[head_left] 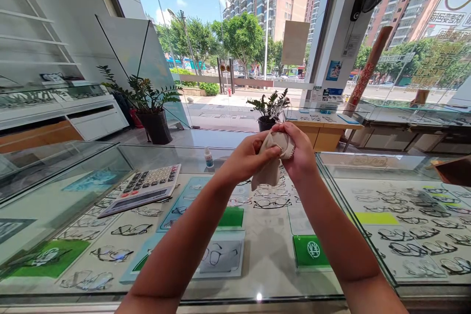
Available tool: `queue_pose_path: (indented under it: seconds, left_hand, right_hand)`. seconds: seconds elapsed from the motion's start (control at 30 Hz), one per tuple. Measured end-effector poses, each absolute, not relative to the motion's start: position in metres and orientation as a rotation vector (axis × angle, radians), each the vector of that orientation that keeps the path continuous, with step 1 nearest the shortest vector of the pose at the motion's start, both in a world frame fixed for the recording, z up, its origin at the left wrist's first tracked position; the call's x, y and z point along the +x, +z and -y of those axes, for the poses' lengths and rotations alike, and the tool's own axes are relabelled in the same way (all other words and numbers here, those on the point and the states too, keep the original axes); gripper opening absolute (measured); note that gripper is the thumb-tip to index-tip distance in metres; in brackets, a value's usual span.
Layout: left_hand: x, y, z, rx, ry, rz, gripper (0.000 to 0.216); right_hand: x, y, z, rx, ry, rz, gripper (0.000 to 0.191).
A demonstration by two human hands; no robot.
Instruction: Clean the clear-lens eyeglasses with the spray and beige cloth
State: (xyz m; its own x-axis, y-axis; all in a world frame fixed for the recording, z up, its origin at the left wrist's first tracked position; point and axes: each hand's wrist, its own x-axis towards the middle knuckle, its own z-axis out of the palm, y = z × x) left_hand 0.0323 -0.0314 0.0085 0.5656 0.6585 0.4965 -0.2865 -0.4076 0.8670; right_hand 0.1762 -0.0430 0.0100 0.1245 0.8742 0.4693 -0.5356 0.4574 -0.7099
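Note:
Both of my hands are raised over a glass display counter (253, 274), closed on a beige cleaning cloth (267, 174) with a zigzag edge. My left hand (246, 157) pinches the cloth with its thumb on top. On the other side, my right hand (300, 149) grips the folded part, fingers curled over its upper edge. Something thin and clear shows just above the fingers, but whether it is part of an eyeglass frame wrapped in the cloth I cannot tell. The cloth's loose end hangs below my left thumb.
A small white bottle (208, 158) stands on the glass, beyond a large calculator (147, 184) at the left. Several eyeglasses (272, 203) lie inside the counter. A second glass case (412, 167) adjoins on the right. Potted plants (154, 125) stand beyond, before glass doors.

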Motion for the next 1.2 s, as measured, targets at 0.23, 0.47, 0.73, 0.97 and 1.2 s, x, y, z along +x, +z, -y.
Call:
queue_pose_path:
  seconds: [0.23,0.47,0.73,0.97,1.2]
  left_hand:
    - [0.051,-0.004,0.037,1.639,1.405,-0.482,0.042]
    - [0.048,0.001,0.032,1.568,1.414,-0.487,0.052]
    - [0.027,0.005,0.007,1.353,1.328,-0.477,0.052]
    - [0.021,0.010,0.008,1.337,1.382,-0.501,0.050]
    - [0.017,0.012,0.010,1.332,1.350,-0.440,0.050]
  right_hand:
    - [0.166,0.010,0.056,-0.558,1.156,0.991,0.031]
    - [0.166,0.006,0.051,-0.477,1.050,1.085,0.026]
    - [0.196,0.010,0.036,-0.524,0.883,1.202,0.019]
    - [0.200,0.009,0.047,-0.685,0.878,1.534,0.019]
    - [0.190,0.009,0.046,-0.671,0.909,1.579,0.023]
